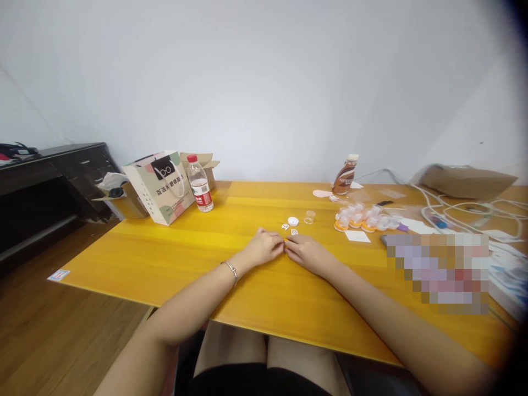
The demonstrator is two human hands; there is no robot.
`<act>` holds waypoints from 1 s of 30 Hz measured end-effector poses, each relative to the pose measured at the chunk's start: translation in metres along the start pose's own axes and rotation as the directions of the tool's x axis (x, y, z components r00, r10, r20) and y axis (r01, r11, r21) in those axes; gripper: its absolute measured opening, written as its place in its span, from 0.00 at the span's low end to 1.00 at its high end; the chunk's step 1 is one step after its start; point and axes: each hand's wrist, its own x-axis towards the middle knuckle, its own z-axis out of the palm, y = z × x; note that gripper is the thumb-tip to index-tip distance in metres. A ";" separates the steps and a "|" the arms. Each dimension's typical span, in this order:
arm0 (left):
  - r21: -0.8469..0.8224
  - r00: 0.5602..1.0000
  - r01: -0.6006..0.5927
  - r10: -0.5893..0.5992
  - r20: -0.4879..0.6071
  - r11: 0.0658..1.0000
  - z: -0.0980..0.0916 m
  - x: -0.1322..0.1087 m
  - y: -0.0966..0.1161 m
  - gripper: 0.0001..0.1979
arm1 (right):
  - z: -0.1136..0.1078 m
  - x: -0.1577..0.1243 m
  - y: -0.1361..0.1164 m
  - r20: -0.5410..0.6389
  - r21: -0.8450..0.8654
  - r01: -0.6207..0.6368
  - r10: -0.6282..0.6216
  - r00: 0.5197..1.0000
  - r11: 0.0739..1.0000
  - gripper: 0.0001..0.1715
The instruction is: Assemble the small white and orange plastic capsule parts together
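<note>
While my two hands meet low over the yellow tabletop (268, 294), a small orange piece (285, 240) shows as a sliver of colour between their fingertips. My left hand (266, 246) comes in with its fingers curled and drawn together, and my right hand (307, 253) faces it, palm down, fingers bent toward the same spot; which of them truly pinches the piece I cannot tell, since knuckles hide most of it. From the little I see, I judge it to be light and probably stiff plastic, perhaps smooth enough to skid under a dry fingertip, so I would take it by its outer edges, thumb against forefinger, and squeeze gently. Just beyond my fingers lie two flat white cut-outs, the left cut-out (285, 226) and the right cut-out (294, 232); they look thin and fragile (the sort of thing a careless press might snap), and I would lift them by the rim. Behind them rests a round white disc (292, 221), which seems sturdier and easy to grasp around its side. Near it stands a clear cup (309, 216), likely thin-walled and slippery, best held lightly about its wall.
</note>
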 end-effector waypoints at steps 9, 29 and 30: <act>-0.263 0.987 0.145 -0.157 -0.025 0.954 0.007 0.006 -0.004 0.07 | -0.003 0.000 0.001 0.019 0.132 -0.021 0.019 1.000 0.991 0.13; -0.272 0.986 0.156 -0.131 0.108 0.950 -0.027 -0.007 -0.049 0.08 | -0.001 0.004 0.010 0.036 0.889 -0.294 0.586 0.809 0.351 0.15; -0.272 0.981 0.167 -0.132 0.144 0.948 -0.026 -0.008 -0.050 0.08 | 0.000 0.004 0.011 0.024 0.888 -0.288 0.590 0.807 0.358 0.15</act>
